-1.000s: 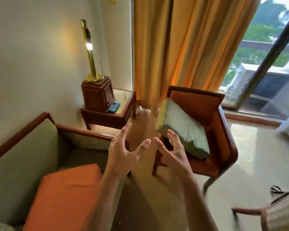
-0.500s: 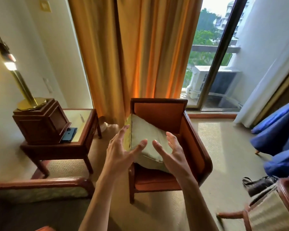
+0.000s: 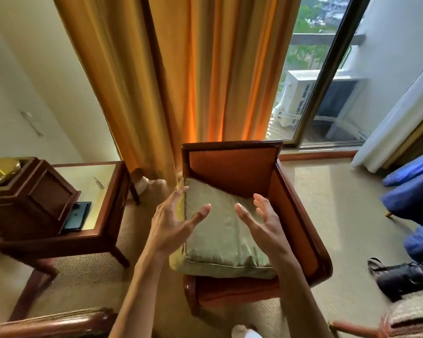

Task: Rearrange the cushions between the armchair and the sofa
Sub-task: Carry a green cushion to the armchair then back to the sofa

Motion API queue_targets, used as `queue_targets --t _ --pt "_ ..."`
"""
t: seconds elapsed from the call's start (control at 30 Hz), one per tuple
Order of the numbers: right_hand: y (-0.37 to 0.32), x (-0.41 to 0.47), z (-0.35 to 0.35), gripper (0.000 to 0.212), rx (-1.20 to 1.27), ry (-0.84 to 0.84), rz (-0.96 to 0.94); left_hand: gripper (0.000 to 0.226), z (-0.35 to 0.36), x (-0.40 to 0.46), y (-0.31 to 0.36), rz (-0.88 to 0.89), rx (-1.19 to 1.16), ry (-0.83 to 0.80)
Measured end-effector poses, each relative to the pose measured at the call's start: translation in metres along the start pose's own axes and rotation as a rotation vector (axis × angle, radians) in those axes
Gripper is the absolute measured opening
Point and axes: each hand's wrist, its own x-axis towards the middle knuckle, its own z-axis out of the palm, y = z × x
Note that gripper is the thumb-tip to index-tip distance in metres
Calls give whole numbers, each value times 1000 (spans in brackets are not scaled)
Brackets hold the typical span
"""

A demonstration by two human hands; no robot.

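Observation:
A green cushion (image 3: pixel 220 237) lies tilted on the orange seat of a wooden armchair (image 3: pixel 232 167), leaning over the chair's left arm. My left hand (image 3: pixel 174 223) hovers at the cushion's left edge, fingers spread and straight. Over its right half my right hand (image 3: pixel 261 220) is held the same way, palm facing in. Neither hand grips the cushion. The sofa's wooden arm (image 3: pixel 51 324) shows at the bottom left.
A wooden side table (image 3: pixel 93 230) at the left carries a wooden box (image 3: pixel 29 198), a brass lamp base (image 3: pixel 0 167) and a dark phone (image 3: pixel 77 215). Orange curtains (image 3: pixel 181 81) hang behind the armchair. A black bag (image 3: pixel 403 276) and blue fabric (image 3: pixel 415 198) lie at the right.
The view has swung from the sofa to face the armchair and come closer. Both hands have reached forward over the green cushion, staying spread.

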Motion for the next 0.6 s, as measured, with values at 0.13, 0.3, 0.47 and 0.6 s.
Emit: queue_targets --t 0.13,0.3,0.47,0.6 --pt "22 68 -14 85 -58 -6 45 95 8 48 -9 -6 35 -40" --pt "67 214 -21 79 -144 -73 134 74 41 165 -39 -158 121 -7" --pt "112 344 17 68 -278 -287 150 56 87 284 -81 -337 208 -60" --pt "141 409 71 67 -456 -570 97 59 113 338 -123 -510 328 -112"
